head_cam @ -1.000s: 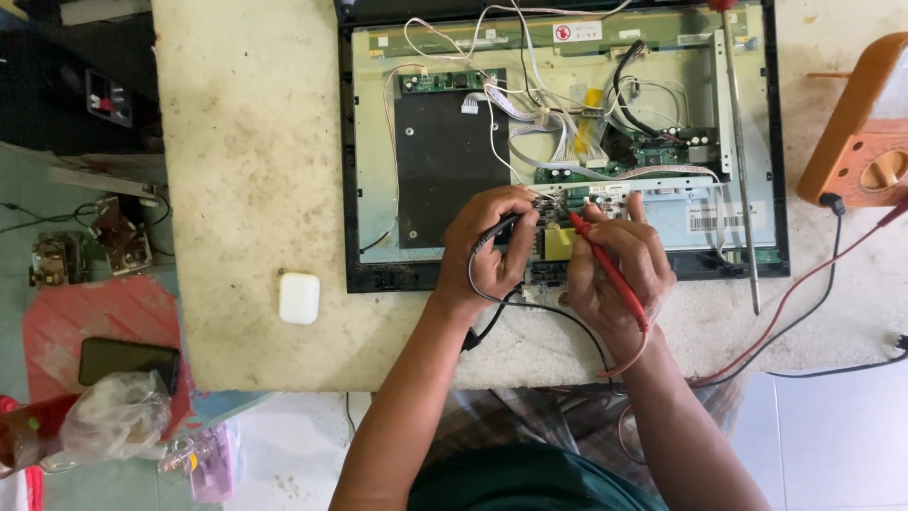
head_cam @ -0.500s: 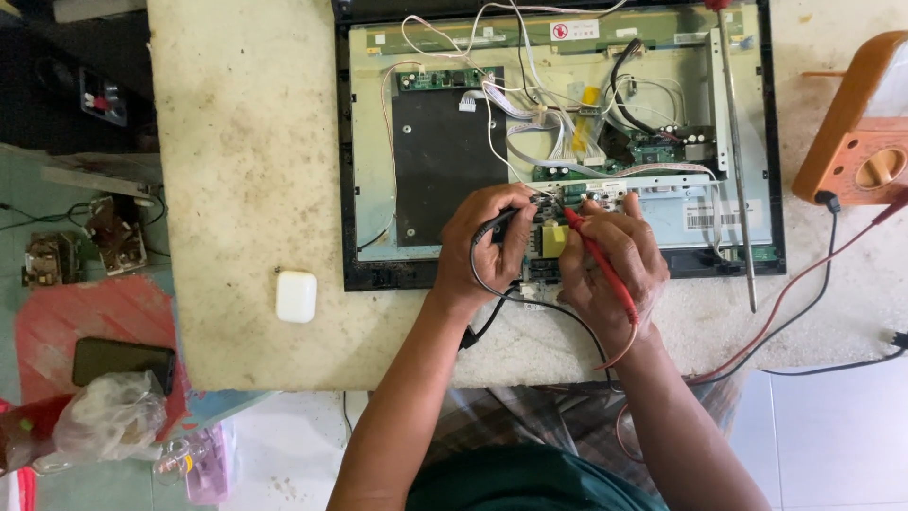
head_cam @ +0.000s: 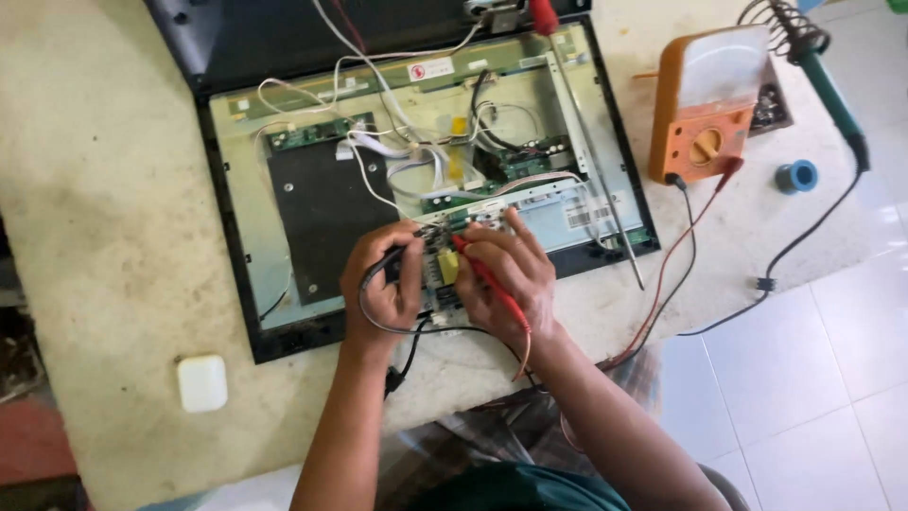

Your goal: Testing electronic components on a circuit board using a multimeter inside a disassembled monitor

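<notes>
An opened flat monitor (head_cam: 236, 284) lies face down on the worktable, its circuit boards and white wires exposed. My left hand (head_cam: 383, 289) grips a black test probe (head_cam: 397, 257) with its tip on a small board near the monitor's lower edge. My right hand (head_cam: 506, 274) holds a red test probe (head_cam: 487, 277) against the same board, beside a yellow component (head_cam: 446, 266). Black and red leads run from the probes to an orange multimeter (head_cam: 705, 109) at the upper right.
A long screwdriver (head_cam: 586, 151) with a red handle lies across the monitor's right side. A soldering iron (head_cam: 832, 90) in a coil stand and a blue solder reel (head_cam: 797, 176) sit at the far right. A small white block (head_cam: 202, 382) rests on the table near its front edge.
The view has swung, so the monitor now looks tilted and the multimeter shows fully. Both hands stay on the same board with the probes.
</notes>
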